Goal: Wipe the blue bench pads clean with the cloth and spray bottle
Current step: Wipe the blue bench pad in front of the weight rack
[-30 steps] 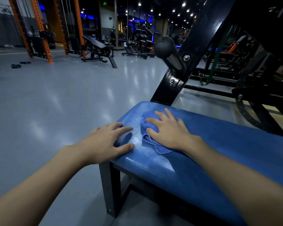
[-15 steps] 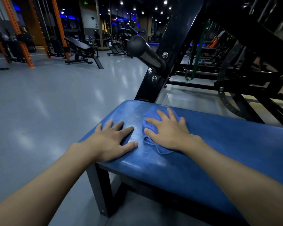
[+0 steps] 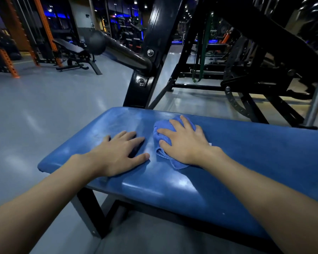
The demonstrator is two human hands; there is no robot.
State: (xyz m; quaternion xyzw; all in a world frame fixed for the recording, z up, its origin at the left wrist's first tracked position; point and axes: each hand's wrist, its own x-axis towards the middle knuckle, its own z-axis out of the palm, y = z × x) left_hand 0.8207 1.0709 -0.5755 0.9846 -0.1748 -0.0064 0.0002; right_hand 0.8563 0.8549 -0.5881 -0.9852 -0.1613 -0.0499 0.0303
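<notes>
Our right hand lies palm-down on the cloth, fingers spread and nearly straight. It presses the cloth onto the blue bench pad; no pinch. The cloth is bunched under the palm, with folds poking out past the fingertips, on the thumb side and at the heel of the hand.

Our left hand sits just left of that grip, flat on bare pad, fingers splayed, holding nothing. Its thumb tip is near the cloth edge, not touching. Further left, the pad's rounded end.

Beyond the right fingertips a black frame upright rises behind the pad's far edge, with a black roller sticking out leftward. A green band hangs further back. Far beyond the left hand are grey floor and an orange rack.
</notes>
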